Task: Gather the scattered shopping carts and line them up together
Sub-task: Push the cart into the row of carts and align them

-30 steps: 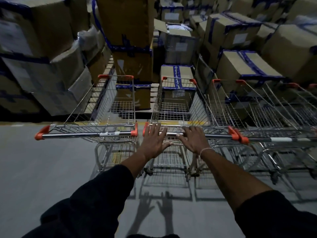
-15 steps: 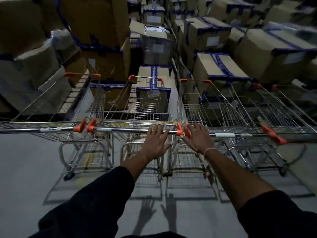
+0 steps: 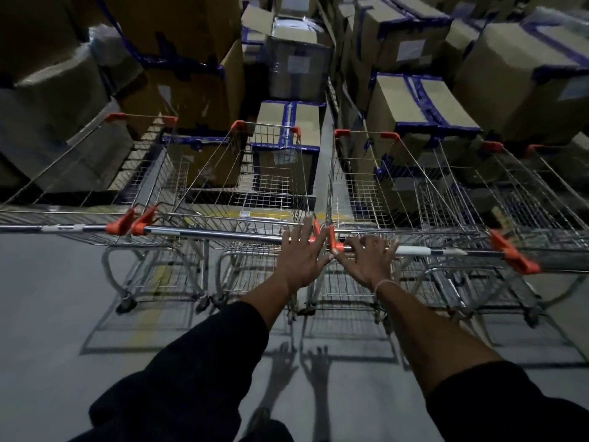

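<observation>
Orange plastic caps mark the ends of each chrome handle in a row of wire shopping carts standing side by side on the grey floor (image 3: 47,314), noses toward the stacked cardboard boxes (image 3: 417,103).

The middle cart (image 3: 255,173) has its handle bar (image 3: 210,233) running level with that of the left cart (image 3: 95,186), their orange end caps touching. The left hand (image 3: 301,255) lies flat on the right end of the middle cart's bar, fingers spread and straight, not curled around it.

The right hand (image 3: 366,261) rests on the left end of the handle of the right cart (image 3: 398,193), fingers draped over the bar beside a white label sleeve (image 3: 414,250); whether they close underneath cannot be told. A thin band (image 3: 384,283) circles that wrist. The two hands are just beside each other, thumbs almost meeting where the two carts' end caps come together.

Further wire baskets stand past the right cart toward the right edge of the floor. Both forearms are bare below dark sleeves (image 3: 197,378), and shadows of the hands fall on the floor beneath.
</observation>
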The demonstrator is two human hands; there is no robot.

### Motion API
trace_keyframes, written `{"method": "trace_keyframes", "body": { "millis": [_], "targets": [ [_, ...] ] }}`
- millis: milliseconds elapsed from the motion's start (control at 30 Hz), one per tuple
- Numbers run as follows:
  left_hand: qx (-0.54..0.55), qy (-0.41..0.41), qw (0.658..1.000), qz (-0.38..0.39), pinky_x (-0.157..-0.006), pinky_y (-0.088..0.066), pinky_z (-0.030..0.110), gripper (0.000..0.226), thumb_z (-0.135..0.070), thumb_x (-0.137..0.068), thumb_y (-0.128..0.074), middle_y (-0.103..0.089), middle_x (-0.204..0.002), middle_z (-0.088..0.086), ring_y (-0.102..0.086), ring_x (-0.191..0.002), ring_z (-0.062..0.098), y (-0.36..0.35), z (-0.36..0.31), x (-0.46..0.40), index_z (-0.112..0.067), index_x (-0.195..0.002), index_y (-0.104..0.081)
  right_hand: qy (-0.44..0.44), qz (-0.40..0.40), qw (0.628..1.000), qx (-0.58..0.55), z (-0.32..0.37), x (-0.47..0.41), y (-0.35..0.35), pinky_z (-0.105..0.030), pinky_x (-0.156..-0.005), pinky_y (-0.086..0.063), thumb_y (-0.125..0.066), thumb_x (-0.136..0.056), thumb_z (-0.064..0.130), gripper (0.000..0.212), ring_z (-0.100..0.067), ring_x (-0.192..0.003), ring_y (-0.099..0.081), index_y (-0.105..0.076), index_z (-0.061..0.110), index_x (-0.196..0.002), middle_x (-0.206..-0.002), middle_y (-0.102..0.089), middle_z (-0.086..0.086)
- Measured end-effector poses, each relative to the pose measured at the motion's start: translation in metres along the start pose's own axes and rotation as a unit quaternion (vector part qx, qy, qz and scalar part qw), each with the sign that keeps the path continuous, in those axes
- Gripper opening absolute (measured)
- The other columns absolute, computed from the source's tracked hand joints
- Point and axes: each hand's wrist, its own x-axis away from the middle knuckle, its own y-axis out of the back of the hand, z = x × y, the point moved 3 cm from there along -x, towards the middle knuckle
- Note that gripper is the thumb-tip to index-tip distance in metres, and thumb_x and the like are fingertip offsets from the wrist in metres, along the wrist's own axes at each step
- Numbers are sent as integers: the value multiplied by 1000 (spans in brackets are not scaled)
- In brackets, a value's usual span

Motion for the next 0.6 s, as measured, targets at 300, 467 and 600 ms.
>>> {"method": "trace_keyframes", "body": {
  "millis": [300,467,600],
  "targets": [
    [-43,-51,998,-14,-116,-31,56,66,-30,-109,-37,-10,-175,13,-31,-150,38,-8,-10,-17,-14,-167,-9,10,-30,999,-34,-1,-18,0,-71,-120,15,-1,-75,98,99,-37,-150,-27,-62,41,-129,-143,-50,-8],
    [-13,-53,998,-15,-116,-34,57,71,-22,-109,-47,-10,-175,13,-33,-149,37,-9,-8,-20,-16,-168,-7,7,-36,999,10,-3,-21,-2,-69,-123,9,8,-77,98,105,-36,-139,-41,-60,40,-132,-134,-54,-8],
    [-4,-52,999,-2,-116,-36,56,71,-23,-109,-51,-11,-175,14,-34,-150,36,-10,-6,-23,-15,-166,-9,3,-14,999,39,2,-20,-4,-71,-122,3,-2,-84,88,89,-37,-137,-43,-58,39,-133,-135,-54,-9]
  ]
}}
